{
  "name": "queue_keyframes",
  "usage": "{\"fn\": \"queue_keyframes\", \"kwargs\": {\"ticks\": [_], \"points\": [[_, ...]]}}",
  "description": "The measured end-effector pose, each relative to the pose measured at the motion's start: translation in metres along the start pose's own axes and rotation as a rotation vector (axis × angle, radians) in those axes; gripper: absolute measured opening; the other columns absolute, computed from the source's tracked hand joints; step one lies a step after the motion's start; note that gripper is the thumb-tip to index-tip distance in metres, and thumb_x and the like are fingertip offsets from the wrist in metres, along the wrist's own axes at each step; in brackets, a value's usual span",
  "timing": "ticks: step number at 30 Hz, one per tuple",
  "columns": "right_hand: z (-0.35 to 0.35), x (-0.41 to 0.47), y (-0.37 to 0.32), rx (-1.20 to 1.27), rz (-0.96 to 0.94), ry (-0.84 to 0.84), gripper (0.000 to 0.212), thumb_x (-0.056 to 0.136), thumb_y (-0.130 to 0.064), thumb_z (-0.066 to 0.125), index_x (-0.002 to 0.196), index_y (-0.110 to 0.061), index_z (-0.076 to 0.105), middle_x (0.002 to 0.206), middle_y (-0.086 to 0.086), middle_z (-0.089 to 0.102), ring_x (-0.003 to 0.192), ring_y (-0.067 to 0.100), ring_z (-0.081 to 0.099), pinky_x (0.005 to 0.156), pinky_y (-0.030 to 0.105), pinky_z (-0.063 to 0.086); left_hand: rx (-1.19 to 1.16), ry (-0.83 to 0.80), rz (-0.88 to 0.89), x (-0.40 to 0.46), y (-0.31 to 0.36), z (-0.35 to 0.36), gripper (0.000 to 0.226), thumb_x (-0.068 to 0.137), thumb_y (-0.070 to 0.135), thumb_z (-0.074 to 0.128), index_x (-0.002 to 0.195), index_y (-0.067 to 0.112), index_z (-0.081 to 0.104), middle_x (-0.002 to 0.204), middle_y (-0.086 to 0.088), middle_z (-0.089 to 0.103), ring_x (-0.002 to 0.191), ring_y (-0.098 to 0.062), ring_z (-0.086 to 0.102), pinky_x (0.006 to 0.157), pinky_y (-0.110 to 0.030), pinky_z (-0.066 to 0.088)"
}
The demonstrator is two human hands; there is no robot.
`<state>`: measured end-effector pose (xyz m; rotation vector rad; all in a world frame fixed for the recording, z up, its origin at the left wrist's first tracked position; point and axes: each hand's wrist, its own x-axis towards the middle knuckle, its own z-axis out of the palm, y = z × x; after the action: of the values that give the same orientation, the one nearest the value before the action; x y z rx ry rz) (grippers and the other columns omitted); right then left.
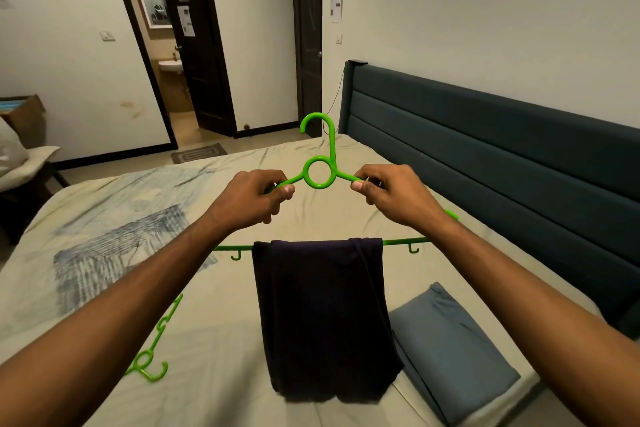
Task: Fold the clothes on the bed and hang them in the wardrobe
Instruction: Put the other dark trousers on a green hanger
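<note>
From the head camera, I hold a green hanger point(319, 173) up in front of me over the bed point(214, 288), its hook pointing to twelve o'clock. My left hand point(254, 196) grips the sloping shoulder at nine o'clock of the hanger's ring, fingers curled round it with the thumb pressed on top. My right hand point(388, 192) grips the other shoulder at three o'clock of the ring in the same way. Both forearms reach in from the bottom corners.

A dark folded garment point(325, 319) is draped over the hanger's lower bar and hangs straight down toward six o'clock, between my forearms. The bar sticks out on either side of the cloth, with a small hook under each end.

On the bed at about four o'clock from the dark garment lies a blue-grey folded garment point(453, 354), flat on the sheet and close to the headboard side. At about eight o'clock, near my left forearm, a second green hanger point(152, 350) lies flat on the sheet. The sheet is pale with a grey-blue printed patch at nine o'clock.

The dark padded headboard point(485, 135) runs along the right. At eleven o'clock an open doorway point(173, 55) shows a washbasin point(170, 66) and a mirror point(154, 5). A small mat point(199, 152) lies on the floor by it.
</note>
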<state>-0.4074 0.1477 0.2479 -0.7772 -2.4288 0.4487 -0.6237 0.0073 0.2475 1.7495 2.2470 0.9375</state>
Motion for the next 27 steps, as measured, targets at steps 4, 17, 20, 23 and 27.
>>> {"fn": "queue_keyframes", "kwargs": {"ticks": [4,17,20,23,27], "points": [[0.005,0.002,0.0,0.001,0.007,-0.001,0.023,0.099,-0.036,0.058,0.109,-0.019,0.07,0.076,-0.006,0.065,0.076,0.01,0.059,0.072,0.033,0.051,0.019,-0.008,-0.031,-0.001,-0.008,0.001,0.029,0.101,0.041,0.052,0.095,0.017,0.067,0.072,0.0,0.068,0.061,-0.013,0.066,0.059,-0.022,0.046],[0.012,0.0,0.019,0.014,0.098,0.058,0.023,0.098,-0.035,0.06,0.108,-0.018,0.072,0.077,-0.003,0.066,0.078,0.017,0.063,0.072,0.035,0.054,-0.16,0.667,-0.087,-0.055,-0.055,0.06,0.018,0.094,0.015,0.061,0.08,0.015,0.05,0.073,-0.001,0.052,0.067,-0.018,0.05,0.06,-0.037,0.041],[0.007,0.006,0.021,0.003,0.116,0.083,0.024,0.098,-0.035,0.06,0.107,-0.017,0.073,0.077,-0.001,0.066,0.073,0.015,0.06,0.063,0.029,0.048,-0.312,0.557,-0.292,-0.071,-0.064,0.097,0.018,0.094,0.024,0.064,0.082,0.018,0.052,0.077,0.001,0.059,0.074,-0.015,0.057,0.066,-0.038,0.044],[-0.001,0.016,0.022,0.008,0.132,0.112,0.023,0.098,-0.035,0.061,0.106,-0.017,0.073,0.076,0.001,0.067,0.066,0.014,0.058,0.059,0.027,0.044,-0.417,0.329,-0.366,-0.063,-0.063,0.116,0.023,0.094,0.044,0.063,0.106,0.024,0.06,0.103,0.008,0.067,0.097,-0.011,0.063,0.085,-0.034,0.05],[-0.008,0.032,0.026,0.01,0.131,0.124,0.023,0.098,-0.034,0.062,0.106,-0.016,0.074,0.075,0.001,0.067,0.071,0.02,0.063,0.067,0.038,0.056,-0.538,0.237,-0.389,-0.019,-0.051,0.115,0.031,0.094,0.048,0.061,0.116,0.026,0.064,0.109,0.006,0.069,0.103,-0.016,0.064,0.093,-0.042,0.054]]}}
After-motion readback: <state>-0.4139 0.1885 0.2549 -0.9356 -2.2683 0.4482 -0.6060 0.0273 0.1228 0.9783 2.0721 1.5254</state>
